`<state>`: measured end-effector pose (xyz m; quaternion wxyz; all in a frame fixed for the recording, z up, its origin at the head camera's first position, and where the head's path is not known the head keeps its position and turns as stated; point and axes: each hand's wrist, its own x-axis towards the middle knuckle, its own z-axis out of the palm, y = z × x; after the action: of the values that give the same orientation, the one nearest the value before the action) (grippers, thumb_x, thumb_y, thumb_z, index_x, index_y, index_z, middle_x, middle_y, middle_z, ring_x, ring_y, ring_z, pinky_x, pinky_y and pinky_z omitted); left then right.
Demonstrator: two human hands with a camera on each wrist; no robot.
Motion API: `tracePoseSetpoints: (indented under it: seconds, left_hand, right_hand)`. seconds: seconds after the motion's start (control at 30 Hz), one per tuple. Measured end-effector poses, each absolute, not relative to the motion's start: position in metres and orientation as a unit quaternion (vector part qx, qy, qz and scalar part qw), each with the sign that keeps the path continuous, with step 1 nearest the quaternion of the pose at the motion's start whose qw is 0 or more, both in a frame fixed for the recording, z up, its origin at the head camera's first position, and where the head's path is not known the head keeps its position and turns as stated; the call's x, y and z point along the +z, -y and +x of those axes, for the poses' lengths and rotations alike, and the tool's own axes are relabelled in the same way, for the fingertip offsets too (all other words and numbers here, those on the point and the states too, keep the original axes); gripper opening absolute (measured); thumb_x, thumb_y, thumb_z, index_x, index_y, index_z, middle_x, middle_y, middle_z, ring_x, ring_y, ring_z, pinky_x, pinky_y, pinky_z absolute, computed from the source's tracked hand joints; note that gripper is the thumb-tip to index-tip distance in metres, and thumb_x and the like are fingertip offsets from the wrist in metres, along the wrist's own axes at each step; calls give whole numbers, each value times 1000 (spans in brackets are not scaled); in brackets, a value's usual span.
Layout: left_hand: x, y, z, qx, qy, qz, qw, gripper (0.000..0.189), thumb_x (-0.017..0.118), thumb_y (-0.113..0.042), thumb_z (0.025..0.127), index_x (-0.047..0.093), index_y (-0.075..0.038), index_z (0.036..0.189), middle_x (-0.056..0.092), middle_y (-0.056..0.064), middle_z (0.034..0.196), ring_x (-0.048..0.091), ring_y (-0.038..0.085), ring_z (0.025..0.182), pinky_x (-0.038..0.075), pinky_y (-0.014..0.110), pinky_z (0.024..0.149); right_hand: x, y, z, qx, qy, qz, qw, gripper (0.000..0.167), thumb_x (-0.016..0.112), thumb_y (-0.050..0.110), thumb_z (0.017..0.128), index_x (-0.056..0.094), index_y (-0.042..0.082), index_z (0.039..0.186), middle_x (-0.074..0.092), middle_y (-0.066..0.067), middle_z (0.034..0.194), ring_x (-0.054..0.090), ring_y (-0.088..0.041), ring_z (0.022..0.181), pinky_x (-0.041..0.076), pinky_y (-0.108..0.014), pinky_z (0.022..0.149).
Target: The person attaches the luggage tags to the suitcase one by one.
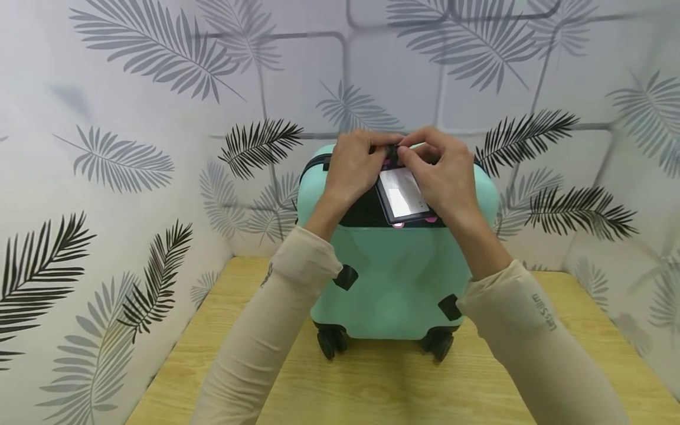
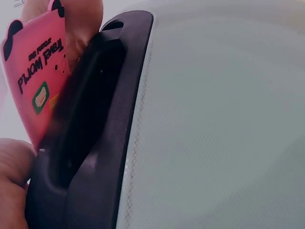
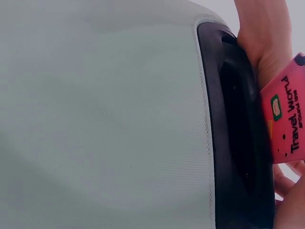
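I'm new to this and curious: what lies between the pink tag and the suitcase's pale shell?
A black handle lies between the pink tag and the pale shell; the left wrist view shows this.

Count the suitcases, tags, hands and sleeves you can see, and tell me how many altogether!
Suitcase: 1
Luggage tag: 1
Hands, the left hand and right hand: 2
Sleeves, the left sleeve and right sleeve: 2
Total: 6

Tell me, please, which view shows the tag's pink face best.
Left wrist view: the tag shows its pink face most fully, barely cropped. The right wrist view crops it more; the head view shows mainly its other side.
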<state>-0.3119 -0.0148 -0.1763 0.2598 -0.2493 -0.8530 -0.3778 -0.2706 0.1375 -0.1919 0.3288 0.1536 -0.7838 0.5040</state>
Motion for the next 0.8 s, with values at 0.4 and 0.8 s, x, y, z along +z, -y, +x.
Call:
tracePoseSetpoints:
  seconds: [0.4,0.8]
  left_hand:
    - [-176,23,-315,-426,834,-271,224,29,61,-14,105,71,-18,132,78,5,111,68,15,85,46,25,74]
    - [-174,28,-317,-464,820,-271,195,22,62,-27,106,73,-13,119,78,4,113,70,12,106,48,26,94]
  right_hand:
    - [-191,-137,-272,509,779,150,335,14,71,18,95,76,7,102,74,2,76,67,-7,72,48,-22,67]
    - [-190,-136,-272,526,769,154,330,8,72,15,95,77,10,99,74,3,75,69,-8,72,50,-22,69]
